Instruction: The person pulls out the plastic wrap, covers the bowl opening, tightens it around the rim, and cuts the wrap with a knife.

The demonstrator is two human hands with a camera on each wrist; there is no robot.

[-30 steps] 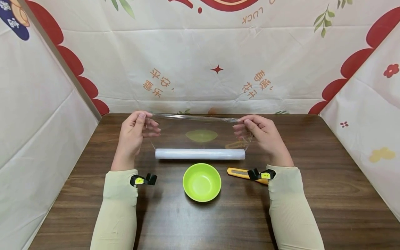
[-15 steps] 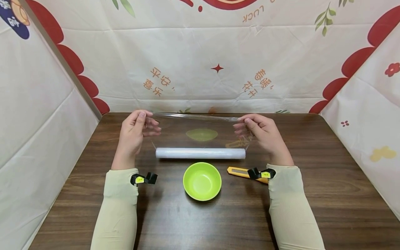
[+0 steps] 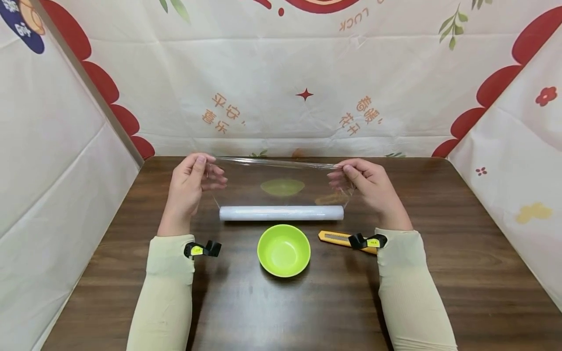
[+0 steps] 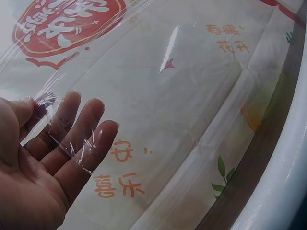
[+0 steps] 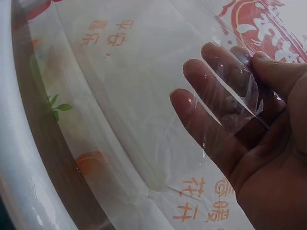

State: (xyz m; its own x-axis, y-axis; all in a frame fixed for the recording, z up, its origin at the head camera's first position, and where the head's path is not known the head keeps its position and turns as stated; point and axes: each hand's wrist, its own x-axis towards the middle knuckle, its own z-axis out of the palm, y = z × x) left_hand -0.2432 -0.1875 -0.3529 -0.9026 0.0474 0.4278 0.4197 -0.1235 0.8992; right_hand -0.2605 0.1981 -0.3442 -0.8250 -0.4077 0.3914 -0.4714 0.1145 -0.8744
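Clear plastic wrap [image 3: 272, 163] stretches between both hands, its gathered edge raised above the far part of the table. Thumb and forefinger of my left hand [image 3: 186, 190] pinch one corner, the other fingers spread behind the film. On the other side my right hand [image 3: 371, 187] pinches the opposite corner; in the right wrist view, the wrap [image 5: 240, 100] lies wrinkled over its fingers. The sheet runs down to a white roll of plastic wrap [image 3: 281, 213], lying crosswise. A lime-green bowl [image 3: 283, 251] sits upright just in front of the roll.
A yellow utility knife [image 3: 335, 238] lies right of the bowl, partly covered by the right wrist's black camera strap [image 3: 366, 242]. White printed cloth [image 3: 303, 63] walls the brown wooden table [image 3: 281, 312] at the back and both sides.
Both hands keep their pinch on the plastic wrap and barely move. The roll, bowl and knife appear slightly higher in the head view, along with the table edge.
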